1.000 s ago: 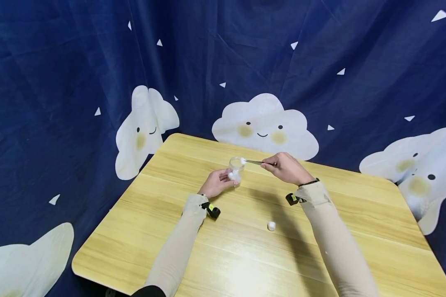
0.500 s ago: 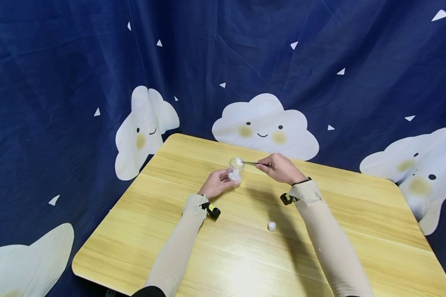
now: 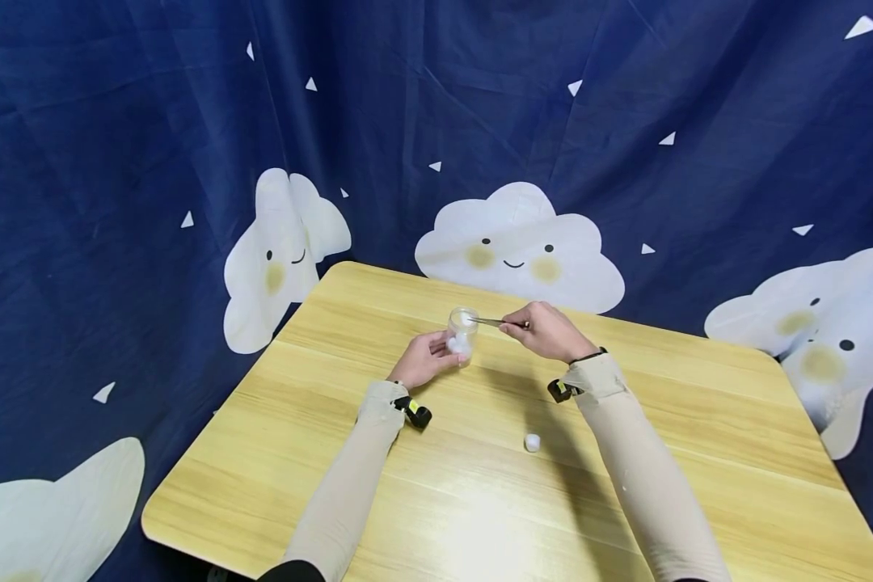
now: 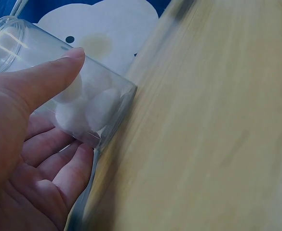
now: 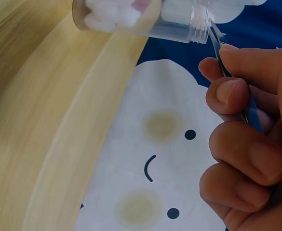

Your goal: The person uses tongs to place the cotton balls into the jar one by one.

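A clear jar (image 3: 463, 331) with a threaded, uncovered mouth stands upright on the table. My left hand (image 3: 422, 360) grips it low down, thumb on one side and fingers on the other. Several white cotton balls (image 4: 102, 108) lie at its bottom. In my right hand (image 3: 548, 331) I pinch metal tweezers (image 3: 491, 322), whose tips reach into the jar's mouth from the right. At the tips, just inside the rim, is another cotton ball (image 3: 469, 318); whether the tips still squeeze it I cannot tell. One loose cotton ball (image 3: 532, 442) sits on the table, nearer to me.
The wooden table (image 3: 298, 436) has rounded corners. Behind it hangs a dark blue curtain (image 3: 378, 97) printed with white clouds, close to the table's far edge. A small black camera is strapped to each wrist.
My right hand has moved slightly left, bringing the tweezers and their cotton ball from beside the rim to inside the jar's mouth. The left hand and the jar have stayed put.
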Demonstrator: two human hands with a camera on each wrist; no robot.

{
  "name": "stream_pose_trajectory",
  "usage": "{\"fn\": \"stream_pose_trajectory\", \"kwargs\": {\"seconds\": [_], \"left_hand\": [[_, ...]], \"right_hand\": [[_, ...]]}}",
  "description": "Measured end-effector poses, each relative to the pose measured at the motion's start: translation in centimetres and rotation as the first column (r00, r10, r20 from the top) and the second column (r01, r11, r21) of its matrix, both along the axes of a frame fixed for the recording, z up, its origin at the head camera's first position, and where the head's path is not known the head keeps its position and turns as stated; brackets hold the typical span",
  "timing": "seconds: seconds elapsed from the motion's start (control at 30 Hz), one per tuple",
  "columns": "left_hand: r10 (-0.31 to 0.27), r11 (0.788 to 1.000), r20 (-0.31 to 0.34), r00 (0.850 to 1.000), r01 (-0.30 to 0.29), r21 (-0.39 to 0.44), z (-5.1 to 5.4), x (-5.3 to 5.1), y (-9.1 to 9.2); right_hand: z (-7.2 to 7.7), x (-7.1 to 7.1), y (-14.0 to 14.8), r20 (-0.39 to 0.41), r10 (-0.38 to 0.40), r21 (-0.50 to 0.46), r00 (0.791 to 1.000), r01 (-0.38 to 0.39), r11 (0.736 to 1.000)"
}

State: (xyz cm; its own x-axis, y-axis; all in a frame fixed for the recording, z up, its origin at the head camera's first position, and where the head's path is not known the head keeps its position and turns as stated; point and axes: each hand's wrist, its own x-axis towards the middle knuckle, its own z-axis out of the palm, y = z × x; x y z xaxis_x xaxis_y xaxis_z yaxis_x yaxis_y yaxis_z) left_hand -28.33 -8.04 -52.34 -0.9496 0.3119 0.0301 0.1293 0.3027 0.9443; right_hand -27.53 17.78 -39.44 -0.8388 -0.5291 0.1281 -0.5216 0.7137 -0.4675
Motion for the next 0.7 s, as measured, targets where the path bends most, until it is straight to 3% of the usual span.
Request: {"fn": "stream_pose_trajectory", "kwargs": {"seconds": [0.7], "left_hand": [[0.002, 1.0, 0.009, 1.0, -0.002, -0.016, 0.22, 0.27, -0.1]], "right_hand": [[0.26, 0.19, -0.02, 0.007, -0.002, 0.008, 1.0, 0.001, 1.0]]}}
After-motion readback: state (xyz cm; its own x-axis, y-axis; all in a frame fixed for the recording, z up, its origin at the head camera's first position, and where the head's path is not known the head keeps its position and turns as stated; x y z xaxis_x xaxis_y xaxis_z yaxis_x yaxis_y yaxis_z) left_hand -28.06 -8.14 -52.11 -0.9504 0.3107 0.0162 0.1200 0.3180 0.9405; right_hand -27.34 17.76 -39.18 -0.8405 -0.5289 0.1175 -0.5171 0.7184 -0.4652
